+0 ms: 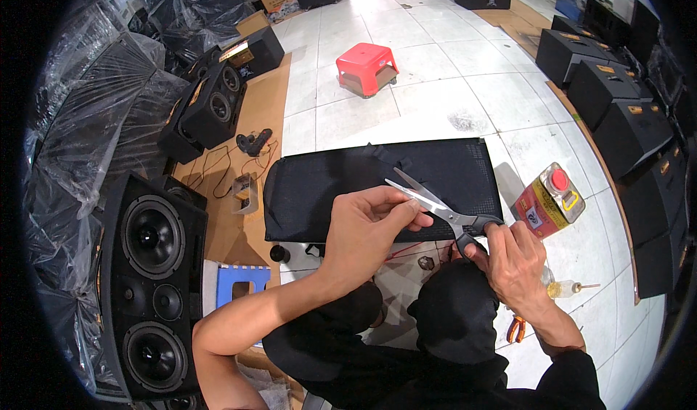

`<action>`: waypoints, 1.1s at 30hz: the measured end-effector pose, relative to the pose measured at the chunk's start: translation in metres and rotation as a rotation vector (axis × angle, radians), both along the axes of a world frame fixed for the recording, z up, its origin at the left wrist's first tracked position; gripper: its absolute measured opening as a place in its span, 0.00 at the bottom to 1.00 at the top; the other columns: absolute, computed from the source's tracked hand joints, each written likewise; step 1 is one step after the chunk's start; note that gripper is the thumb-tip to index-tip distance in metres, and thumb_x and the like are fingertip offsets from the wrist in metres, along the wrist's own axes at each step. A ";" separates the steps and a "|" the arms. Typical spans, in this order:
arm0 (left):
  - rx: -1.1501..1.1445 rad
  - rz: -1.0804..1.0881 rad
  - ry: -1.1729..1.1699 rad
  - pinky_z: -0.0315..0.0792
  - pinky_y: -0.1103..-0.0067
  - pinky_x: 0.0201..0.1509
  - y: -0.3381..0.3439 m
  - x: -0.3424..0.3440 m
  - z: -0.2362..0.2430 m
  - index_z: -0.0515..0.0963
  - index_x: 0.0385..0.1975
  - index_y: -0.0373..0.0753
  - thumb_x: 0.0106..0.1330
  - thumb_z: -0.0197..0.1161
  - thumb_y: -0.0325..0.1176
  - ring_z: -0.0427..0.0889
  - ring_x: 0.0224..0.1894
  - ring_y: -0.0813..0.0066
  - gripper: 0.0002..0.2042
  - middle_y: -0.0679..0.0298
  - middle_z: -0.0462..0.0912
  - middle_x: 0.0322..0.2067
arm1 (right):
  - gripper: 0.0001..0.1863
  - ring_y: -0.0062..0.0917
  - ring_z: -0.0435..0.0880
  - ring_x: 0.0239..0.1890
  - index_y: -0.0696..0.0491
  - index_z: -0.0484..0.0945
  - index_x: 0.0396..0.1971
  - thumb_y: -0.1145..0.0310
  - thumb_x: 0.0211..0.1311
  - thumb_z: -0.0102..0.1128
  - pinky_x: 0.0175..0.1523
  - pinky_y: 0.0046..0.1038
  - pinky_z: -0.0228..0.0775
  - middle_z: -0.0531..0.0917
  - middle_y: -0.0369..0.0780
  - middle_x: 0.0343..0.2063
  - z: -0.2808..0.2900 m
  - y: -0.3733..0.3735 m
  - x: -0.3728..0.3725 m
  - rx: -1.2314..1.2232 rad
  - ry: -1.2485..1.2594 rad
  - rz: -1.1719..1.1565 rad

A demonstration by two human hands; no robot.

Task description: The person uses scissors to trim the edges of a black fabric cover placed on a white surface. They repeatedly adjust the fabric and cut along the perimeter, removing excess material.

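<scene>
The person's right hand [517,261] was closed around the handles of a pair of black-handled, steel-bladed scissors [440,207], which pointed away from its fingers toward the left hand. The left hand [363,228] had its thumb and forefinger drawn close together beside the blades; whether they gripped anything small, I cannot tell. The blades stood slightly parted, their tips just beyond the left fingertips.

Beneath both sets of fingers lay a broad, black, rectangular, mesh-faced panel [319,189]. The scissors looked light and rigid — the polished blades probably slick, the handles the surer hold. The panel seemed stiff along its rim and softer across its face, so its edges looked the best place to grasp it.

Counted near the hands: one pair of scissors with two blades, and one panel. Right of the right fingers stood one red-and-yellow metal can [548,205] with a red cap; nearer the person than those fingers lay one pair of orange-handled pliers [516,329]. Well beyond the left fingers stood one red plastic stool [367,63]; to their left, one tall black loudspeaker [131,294] showed two large cones.
</scene>
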State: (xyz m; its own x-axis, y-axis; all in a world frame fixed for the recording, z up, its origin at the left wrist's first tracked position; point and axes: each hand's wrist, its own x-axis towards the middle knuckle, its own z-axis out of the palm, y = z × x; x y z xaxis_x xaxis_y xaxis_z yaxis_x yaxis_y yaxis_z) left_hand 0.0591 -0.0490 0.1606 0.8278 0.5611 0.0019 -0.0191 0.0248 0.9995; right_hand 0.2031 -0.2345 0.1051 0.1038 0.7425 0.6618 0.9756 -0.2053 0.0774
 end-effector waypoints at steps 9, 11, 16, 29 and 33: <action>-0.029 -0.019 -0.055 0.80 0.80 0.46 0.001 0.000 -0.003 0.79 0.35 0.27 0.70 0.59 0.24 0.86 0.38 0.75 0.05 0.55 0.86 0.33 | 0.18 0.24 0.67 0.21 0.58 0.75 0.29 0.57 0.63 0.65 0.21 0.27 0.61 0.69 0.35 0.19 0.002 0.001 -0.001 0.012 -0.009 0.010; -0.010 -0.013 -0.051 0.80 0.80 0.46 0.000 0.001 -0.002 0.79 0.35 0.27 0.70 0.59 0.24 0.86 0.37 0.76 0.05 0.55 0.86 0.33 | 0.18 0.24 0.67 0.21 0.58 0.75 0.29 0.57 0.63 0.65 0.21 0.27 0.61 0.69 0.35 0.19 0.002 0.001 -0.001 0.012 -0.018 0.008; 0.010 0.012 -0.044 0.79 0.81 0.46 -0.001 0.002 -0.001 0.78 0.35 0.27 0.69 0.59 0.24 0.86 0.37 0.76 0.06 0.56 0.86 0.33 | 0.18 0.24 0.68 0.21 0.59 0.76 0.29 0.58 0.63 0.65 0.21 0.26 0.61 0.70 0.35 0.19 0.002 0.001 0.000 0.015 -0.025 0.021; 0.044 0.034 -0.026 0.79 0.81 0.45 -0.002 0.003 0.000 0.79 0.34 0.27 0.68 0.59 0.25 0.85 0.36 0.76 0.06 0.55 0.86 0.31 | 0.18 0.24 0.67 0.20 0.58 0.75 0.28 0.57 0.64 0.65 0.20 0.26 0.60 0.68 0.35 0.18 0.001 0.002 0.000 0.020 -0.031 0.023; 0.029 0.022 -0.047 0.79 0.80 0.47 -0.001 0.003 -0.003 0.79 0.36 0.26 0.69 0.59 0.26 0.85 0.37 0.76 0.07 0.56 0.86 0.33 | 0.18 0.24 0.68 0.20 0.58 0.75 0.28 0.57 0.60 0.67 0.21 0.27 0.61 0.69 0.35 0.18 0.002 0.003 0.001 0.026 0.004 0.037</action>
